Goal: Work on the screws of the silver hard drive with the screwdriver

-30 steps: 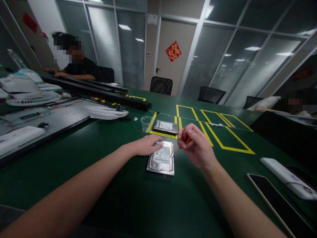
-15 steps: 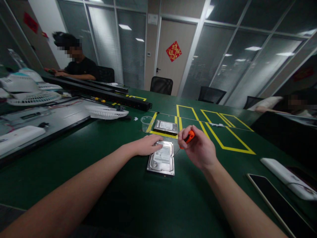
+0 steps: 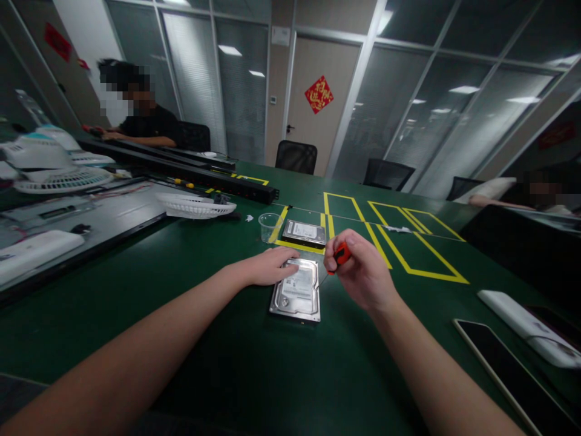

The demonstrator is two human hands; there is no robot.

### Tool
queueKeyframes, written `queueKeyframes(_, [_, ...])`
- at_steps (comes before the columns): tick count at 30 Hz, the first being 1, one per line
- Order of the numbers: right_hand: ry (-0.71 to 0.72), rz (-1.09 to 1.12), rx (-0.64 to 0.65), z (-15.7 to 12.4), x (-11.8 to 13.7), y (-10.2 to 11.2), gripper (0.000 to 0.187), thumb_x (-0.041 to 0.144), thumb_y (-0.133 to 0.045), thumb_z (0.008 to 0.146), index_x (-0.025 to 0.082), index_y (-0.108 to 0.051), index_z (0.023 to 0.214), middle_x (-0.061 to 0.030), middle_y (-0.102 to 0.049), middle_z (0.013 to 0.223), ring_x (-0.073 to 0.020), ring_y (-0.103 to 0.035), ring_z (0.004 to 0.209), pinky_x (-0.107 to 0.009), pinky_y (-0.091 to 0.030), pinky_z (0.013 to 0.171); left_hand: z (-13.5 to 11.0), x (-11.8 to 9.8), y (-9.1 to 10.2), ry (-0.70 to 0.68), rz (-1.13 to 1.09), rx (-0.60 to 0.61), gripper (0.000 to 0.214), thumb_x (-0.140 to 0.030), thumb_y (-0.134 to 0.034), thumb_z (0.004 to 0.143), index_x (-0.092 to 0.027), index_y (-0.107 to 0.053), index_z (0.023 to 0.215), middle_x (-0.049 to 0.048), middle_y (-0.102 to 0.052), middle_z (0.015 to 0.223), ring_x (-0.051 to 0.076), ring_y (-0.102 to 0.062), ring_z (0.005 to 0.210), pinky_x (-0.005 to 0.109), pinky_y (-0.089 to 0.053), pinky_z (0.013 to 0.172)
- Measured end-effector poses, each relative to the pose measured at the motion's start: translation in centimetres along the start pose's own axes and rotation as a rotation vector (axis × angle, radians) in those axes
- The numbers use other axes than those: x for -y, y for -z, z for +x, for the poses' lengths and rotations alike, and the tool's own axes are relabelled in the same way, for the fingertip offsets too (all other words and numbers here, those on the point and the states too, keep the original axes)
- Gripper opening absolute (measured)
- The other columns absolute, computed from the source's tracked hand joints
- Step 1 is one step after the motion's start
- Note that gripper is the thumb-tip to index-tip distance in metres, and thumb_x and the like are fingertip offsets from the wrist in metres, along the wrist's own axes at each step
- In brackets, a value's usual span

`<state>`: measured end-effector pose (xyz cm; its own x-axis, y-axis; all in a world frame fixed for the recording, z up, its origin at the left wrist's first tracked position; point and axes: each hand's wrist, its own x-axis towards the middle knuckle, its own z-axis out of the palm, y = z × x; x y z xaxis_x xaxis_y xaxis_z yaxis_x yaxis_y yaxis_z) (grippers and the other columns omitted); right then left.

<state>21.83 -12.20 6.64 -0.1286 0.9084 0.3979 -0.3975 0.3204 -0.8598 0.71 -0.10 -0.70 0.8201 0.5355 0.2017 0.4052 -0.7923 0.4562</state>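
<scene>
A silver hard drive (image 3: 297, 297) with a white label lies flat on the green table before me. My left hand (image 3: 270, 266) holds its far left corner, the thumb on top and the fingers along the far edge. In my right hand (image 3: 356, 266) is a screwdriver (image 3: 341, 254) with an orange-red and black handle, the fingers wrapped round it. Its thin shaft slants down to the drive's right edge; I cannot tell what the tip touches. Just beyond, a second hard drive (image 3: 303, 232) rests inside a yellow tape outline, beside a clear plastic cup (image 3: 269, 228).
Fan parts (image 3: 195, 206) and a large flat panel (image 3: 122, 209) fill the left side. Long black bars (image 3: 218, 180) lie behind them. A phone (image 3: 508, 369) and a white power strip (image 3: 526, 324) sit at the right. Two other people sit at the table, far left and far right.
My right hand and the screwdriver handle have shifted slightly left, and the handle has turned a little. My left hand and the hard drive stay in place.
</scene>
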Motion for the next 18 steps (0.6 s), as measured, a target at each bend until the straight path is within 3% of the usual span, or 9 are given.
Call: queueKeyframes(18, [0.011,-0.018,0.002,0.01,0.08,-0.02,0.027,0.033,-0.059,0.099,0.016,-0.074,0.084,-0.0042,-0.062,0.076,-0.014,-0.052,0.063,-0.029,-0.037,0.061,-0.04,-0.29,0.09,0.007,0.004,-0.004,0.041,-0.049,-0.045,0.106,-0.022,-0.057,0.135,0.0116,-0.062,0.139,0.028,-0.059,0.126,0.042,-0.044,0.108])
